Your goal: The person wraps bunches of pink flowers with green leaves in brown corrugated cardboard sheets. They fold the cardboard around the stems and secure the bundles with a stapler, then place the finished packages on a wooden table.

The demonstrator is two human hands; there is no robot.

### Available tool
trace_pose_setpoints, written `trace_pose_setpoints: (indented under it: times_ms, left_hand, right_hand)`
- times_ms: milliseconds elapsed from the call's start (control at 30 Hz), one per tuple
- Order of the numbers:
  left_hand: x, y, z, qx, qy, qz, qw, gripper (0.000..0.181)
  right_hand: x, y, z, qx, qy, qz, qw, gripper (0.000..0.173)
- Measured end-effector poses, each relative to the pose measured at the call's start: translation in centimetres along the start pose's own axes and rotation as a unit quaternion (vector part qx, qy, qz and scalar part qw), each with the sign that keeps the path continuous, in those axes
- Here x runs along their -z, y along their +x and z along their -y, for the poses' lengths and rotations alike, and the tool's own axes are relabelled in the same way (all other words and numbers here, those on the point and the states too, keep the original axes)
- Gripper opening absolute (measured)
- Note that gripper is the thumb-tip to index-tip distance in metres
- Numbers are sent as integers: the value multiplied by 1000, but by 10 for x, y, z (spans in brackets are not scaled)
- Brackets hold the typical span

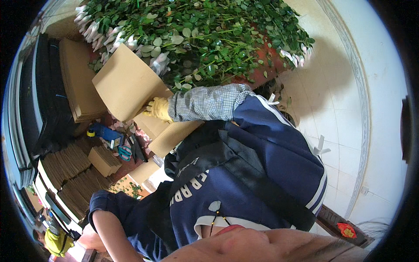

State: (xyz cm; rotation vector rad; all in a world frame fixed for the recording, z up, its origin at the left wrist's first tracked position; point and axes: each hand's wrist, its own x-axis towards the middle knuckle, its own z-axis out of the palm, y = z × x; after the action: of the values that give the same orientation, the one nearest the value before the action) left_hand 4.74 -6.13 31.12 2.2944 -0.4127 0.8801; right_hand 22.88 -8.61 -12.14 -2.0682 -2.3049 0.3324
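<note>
My right hand (pixel 158 108), in a yellow glove with a checked sleeve cover above it, grips the edge of a bent sheet of corrugated cardboard (pixel 126 83). The sheet tilts up beside the flower stems. Below the glove lies more folded cardboard (pixel 175 137), partly hidden by my body; whether it joins the sheet I cannot tell. My left hand is out of view; only my bare left forearm (pixel 111 232) shows at the lower left. Left of the cardboard are teal-handled scissors (pixel 125 152), a black tool (pixel 139 149) and a blue tape dispenser (pixel 106 132).
Leafy rose stems (pixel 209 42) with wrapped pale pink heads (pixel 93 31) cover the red table (pixel 270 67). Stacked cardboard sheets (pixel 81 85), dark sheets (pixel 52 95) and smaller cardboard piles (pixel 70 163) stand at left. Another person in yellow (pixel 58 241) is at the lower left. A tiled wall (pixel 314 104) borders the right.
</note>
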Motion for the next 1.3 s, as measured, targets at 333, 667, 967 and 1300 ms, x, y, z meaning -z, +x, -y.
trace_pose_setpoints:
  times_ms: [333,667,967,1300]
  left_hand:
    - [-16,8,-9,-18,4,-16,1000,15]
    - [-16,13,-17,-21,19,-35,999,18]
    - [-18,10,-18,-21,15,-49,998,21]
    - [-13,3,-21,-13,29,-64,997,24]
  right_hand:
    - [-10,10,-2,-11,-56,26,998,89]
    - [0,12,4,-17,-45,38,998,81]
    - [21,5,3,-5,-43,67,997,91]
    - [45,2,13,34,-17,66,997,98]
